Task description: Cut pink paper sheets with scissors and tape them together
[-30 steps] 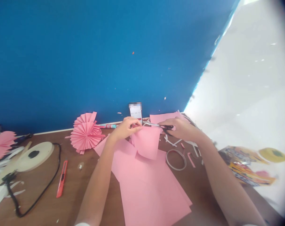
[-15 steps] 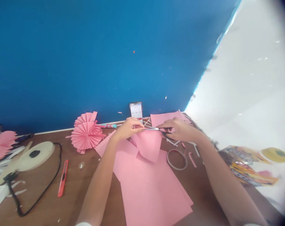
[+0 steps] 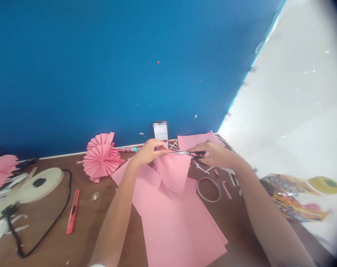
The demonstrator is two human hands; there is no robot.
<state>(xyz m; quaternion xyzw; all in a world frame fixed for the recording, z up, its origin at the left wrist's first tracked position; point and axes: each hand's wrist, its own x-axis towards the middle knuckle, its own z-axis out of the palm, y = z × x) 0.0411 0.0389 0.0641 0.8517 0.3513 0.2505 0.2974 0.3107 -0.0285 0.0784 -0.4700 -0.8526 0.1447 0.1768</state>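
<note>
My left hand (image 3: 150,151) pinches the top edge of a pink paper piece (image 3: 172,171) and holds it up above the table. My right hand (image 3: 212,152) grips black-handled scissors (image 3: 189,153), whose blades lie along that top edge, pointing left toward my left fingers. Under both hands, larger pink sheets (image 3: 179,222) lie flat on the brown table (image 3: 51,244).
Pleated pink paper fans (image 3: 101,158) stand at the blue wall, another fan (image 3: 1,170) at far left. A red utility knife (image 3: 73,211), a white tape roll (image 3: 39,183) with black cord, a tape ring (image 3: 208,188), paper scraps and a phone (image 3: 160,132) lie around. Colourful packaging (image 3: 293,202) sits right.
The scissors have worked along the top edge of the held pink piece, and the piece has shifted slightly. Both hands stay in nearly the same place.
</note>
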